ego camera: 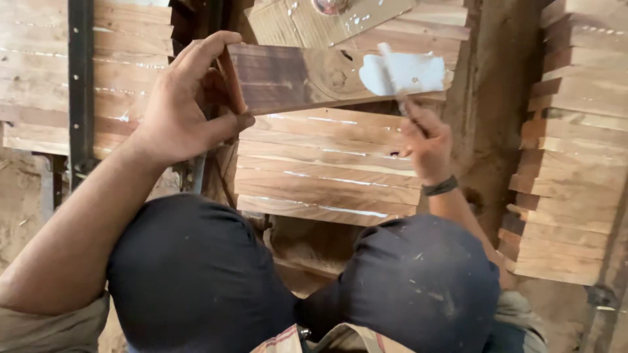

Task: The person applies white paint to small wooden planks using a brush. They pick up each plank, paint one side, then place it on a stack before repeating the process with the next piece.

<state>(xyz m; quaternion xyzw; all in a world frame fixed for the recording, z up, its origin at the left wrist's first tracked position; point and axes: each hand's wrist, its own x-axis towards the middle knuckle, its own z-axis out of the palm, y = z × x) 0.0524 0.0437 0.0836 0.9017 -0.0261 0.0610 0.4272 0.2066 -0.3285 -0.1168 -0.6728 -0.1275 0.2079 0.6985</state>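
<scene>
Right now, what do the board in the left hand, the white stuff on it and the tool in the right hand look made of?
Board: wood, dark brown with grain and a knot, unvarnished by its dull look. White patch: a thick opaque paste, perhaps filler or glue; cannot tell which. Tool: a thin flat blade, smeared white, so its material is unclear. Left hand grips the board's end; right hand holds the tool.

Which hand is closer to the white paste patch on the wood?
Right. The right hand sits just below the white paste patch, holding a tool to it. The left hand grips the plank's far end.
</scene>
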